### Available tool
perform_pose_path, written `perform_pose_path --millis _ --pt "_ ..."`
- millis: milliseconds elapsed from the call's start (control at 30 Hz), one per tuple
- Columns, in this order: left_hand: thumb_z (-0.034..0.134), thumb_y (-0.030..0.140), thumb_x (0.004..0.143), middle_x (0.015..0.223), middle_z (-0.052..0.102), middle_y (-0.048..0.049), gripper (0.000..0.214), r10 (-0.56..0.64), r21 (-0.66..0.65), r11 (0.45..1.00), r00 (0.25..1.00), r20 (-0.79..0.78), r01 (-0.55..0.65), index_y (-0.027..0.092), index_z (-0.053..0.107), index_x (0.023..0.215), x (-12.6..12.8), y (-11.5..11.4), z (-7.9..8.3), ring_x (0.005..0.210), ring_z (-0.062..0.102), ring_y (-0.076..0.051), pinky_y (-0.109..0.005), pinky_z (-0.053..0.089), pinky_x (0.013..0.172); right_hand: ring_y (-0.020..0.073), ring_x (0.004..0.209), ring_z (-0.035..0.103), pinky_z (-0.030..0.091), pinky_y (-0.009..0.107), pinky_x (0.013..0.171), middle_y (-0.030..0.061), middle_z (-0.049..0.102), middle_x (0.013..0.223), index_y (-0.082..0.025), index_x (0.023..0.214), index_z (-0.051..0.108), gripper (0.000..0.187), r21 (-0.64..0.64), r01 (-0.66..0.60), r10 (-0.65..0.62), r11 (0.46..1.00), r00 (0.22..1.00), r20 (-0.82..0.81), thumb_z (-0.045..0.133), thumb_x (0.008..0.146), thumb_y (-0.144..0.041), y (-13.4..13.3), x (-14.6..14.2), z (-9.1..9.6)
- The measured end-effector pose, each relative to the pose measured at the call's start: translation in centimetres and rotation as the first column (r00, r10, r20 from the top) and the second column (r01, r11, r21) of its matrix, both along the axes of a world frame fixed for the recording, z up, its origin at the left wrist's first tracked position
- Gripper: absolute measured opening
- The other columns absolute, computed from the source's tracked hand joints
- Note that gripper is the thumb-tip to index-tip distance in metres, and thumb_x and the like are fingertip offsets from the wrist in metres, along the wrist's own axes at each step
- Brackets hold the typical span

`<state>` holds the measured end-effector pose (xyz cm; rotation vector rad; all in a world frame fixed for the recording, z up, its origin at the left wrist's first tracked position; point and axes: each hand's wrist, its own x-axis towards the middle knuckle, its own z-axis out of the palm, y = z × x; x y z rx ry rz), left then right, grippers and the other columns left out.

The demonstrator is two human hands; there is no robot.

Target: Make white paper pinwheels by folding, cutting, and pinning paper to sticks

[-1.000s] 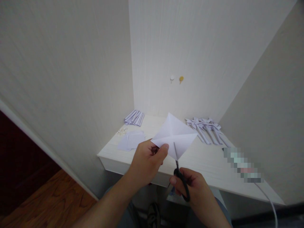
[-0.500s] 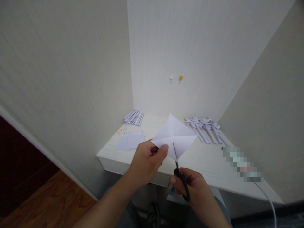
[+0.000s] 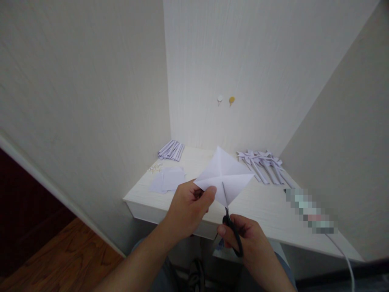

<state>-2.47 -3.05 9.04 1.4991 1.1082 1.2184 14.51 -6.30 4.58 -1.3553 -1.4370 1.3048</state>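
A creased square sheet of white paper (image 3: pixel 235 182) is held above the table's front part, one corner toward me. My left hand (image 3: pixel 190 207) pinches its left corner, thumb on top and fingers beneath. In my right hand (image 3: pixel 246 239) is a pair of black-handled scissors (image 3: pixel 234 235), the fingers closed round the handles. The scissors' blade lies over the paper along the crease from the near corner toward the centre. Whether the other blade is under the sheet is hidden.
On the white table (image 3: pixel 206 194), rolled paper sticks (image 3: pixel 171 150) lie back left, near small pins (image 3: pixel 154 167) and loose paper squares (image 3: pixel 173 179). Finished paper pinwheels (image 3: pixel 261 164) lie back right. A blurred-out device (image 3: pixel 310 213) with a white cable (image 3: pixel 346 259) is at right. Two hooks (image 3: pixel 231 100) are on the wall.
Almost nothing differs. The paper and scissors have shifted very slightly to the right in view; both hands keep their hold.
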Motion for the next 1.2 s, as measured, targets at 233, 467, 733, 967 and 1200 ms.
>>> perform_pose_path --millis 233,467,733,967,1200 --pt "0.059 0.042 0.088 0.049 0.049 0.0049 0.035 0.002 -0.004 1.000 1.000 0.004 -0.002 0.019 0.052 0.061 0.00 0.02 0.05 0.046 0.043 -0.009 -0.021 0.032 0.046 0.0133 0.054 0.043 0.032 0.027 0.053 -0.0025 0.051 0.054 -0.019 0.059 0.056 0.040 0.012 -0.008 0.008 1.000 0.999 0.042 0.072 0.072 -0.054 0.01 0.18 -0.06" --pt "0.058 0.043 0.088 0.049 0.048 0.0048 0.037 -0.006 -0.007 1.000 1.000 0.017 0.006 0.019 0.051 0.060 0.08 -0.12 0.08 0.047 0.042 -0.009 -0.021 0.031 0.046 0.0133 0.054 0.042 0.031 0.027 0.054 -0.0027 0.049 0.053 -0.020 0.057 0.055 0.041 0.014 0.003 -0.003 1.000 0.999 0.047 0.071 0.071 -0.055 0.01 0.08 0.34" --pt "0.059 0.044 0.088 0.050 0.048 0.0041 0.038 -0.014 -0.002 1.000 0.999 0.030 0.014 0.019 0.052 0.060 0.09 -0.08 0.07 0.047 0.043 -0.009 -0.022 0.032 0.047 0.0116 0.052 0.039 0.030 0.027 0.052 -0.0030 0.051 0.053 -0.019 0.059 0.058 0.043 -0.013 -0.018 0.018 1.000 1.000 0.010 0.074 0.069 -0.058 -0.08 -0.09 0.63" --pt "0.060 0.044 0.087 0.050 0.048 0.0038 0.037 -0.010 -0.006 1.000 0.999 0.039 0.010 0.019 0.052 0.061 0.05 -0.07 -0.05 0.048 0.045 -0.010 -0.022 0.033 0.046 0.0114 0.052 0.038 0.031 0.027 0.053 -0.0030 0.051 0.053 -0.019 0.059 0.058 0.046 -0.015 -0.030 0.030 0.999 1.000 -0.005 0.075 0.068 -0.061 -0.14 0.01 0.50" --pt "0.059 0.044 0.086 0.049 0.048 0.0043 0.037 -0.013 -0.004 1.000 0.999 0.034 0.013 0.019 0.051 0.060 0.05 -0.03 0.25 0.045 0.041 -0.009 -0.021 0.032 0.045 0.0107 0.054 0.034 0.030 0.026 0.054 -0.0049 0.045 0.056 -0.018 0.063 0.057 0.049 -0.022 -0.095 0.093 0.995 0.994 -0.059 0.077 0.069 -0.063 -0.14 0.18 0.78"
